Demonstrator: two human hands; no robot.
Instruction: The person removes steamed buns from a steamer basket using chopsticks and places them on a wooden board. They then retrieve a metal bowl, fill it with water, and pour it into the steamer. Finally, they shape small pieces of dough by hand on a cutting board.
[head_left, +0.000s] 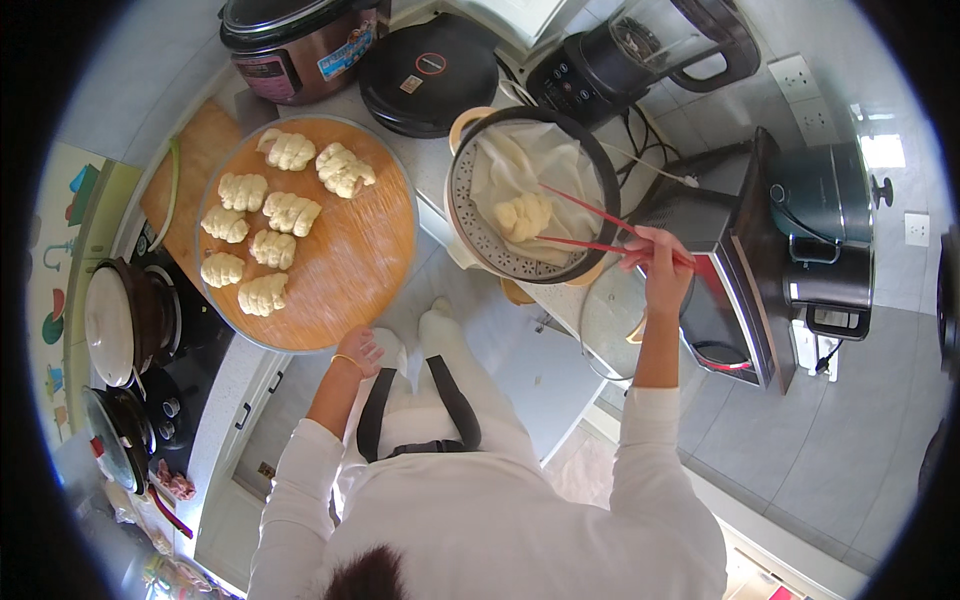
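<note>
My right hand (660, 262) is closed on a pair of red chopsticks (592, 244), whose tips reach to a twisted dough bun (523, 217). That bun lies on a crumpled white steamer cloth (574, 161) inside a round steamer pot with a perforated tray (463, 180). Whether the tips grip the bun I cannot tell. My left hand (361, 351), empty with its fingers apart, is beside the near edge of a round wooden board (352, 270). On the board's left and back parts sit several twisted dough buns (292, 214).
Behind are a multicooker (300, 56), a black round electric griddle (427, 75) and a blender (600, 67). A microwave oven (720, 300) stands right, with a glass lid (611, 322) beside it. Lidded pots (112, 322) occupy the left stove; cables (645, 135) run behind the steamer.
</note>
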